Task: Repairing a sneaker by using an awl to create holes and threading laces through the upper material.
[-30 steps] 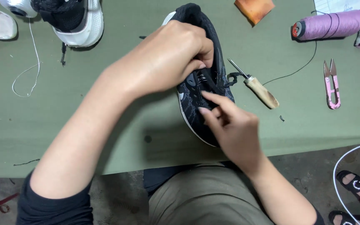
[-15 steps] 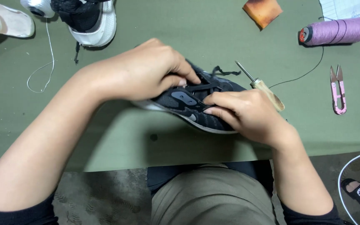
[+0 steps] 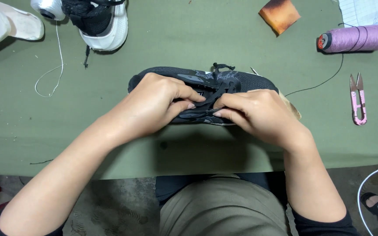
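Black mesh sneaker (image 3: 246,81) is lying sideways in the middle of the green cloth-covered worktop (image 3: 154,57), near the front edge. Both hands are on it: left hand (image 3: 158,105) and right hand (image 3: 259,113) are each pinching the black laces (image 3: 217,83) between fingertips. Pink thread snips (image 3: 358,101) and a purple thread spool (image 3: 357,38) sit off to the right.

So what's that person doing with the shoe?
A person sits at a green table with a black shoe lying sideways in front of them. Both hands are on it: the left hand and the right hand pinch its black laces between their fingers. Nearby lie pink snips, a purple thread spool and a second shoe.
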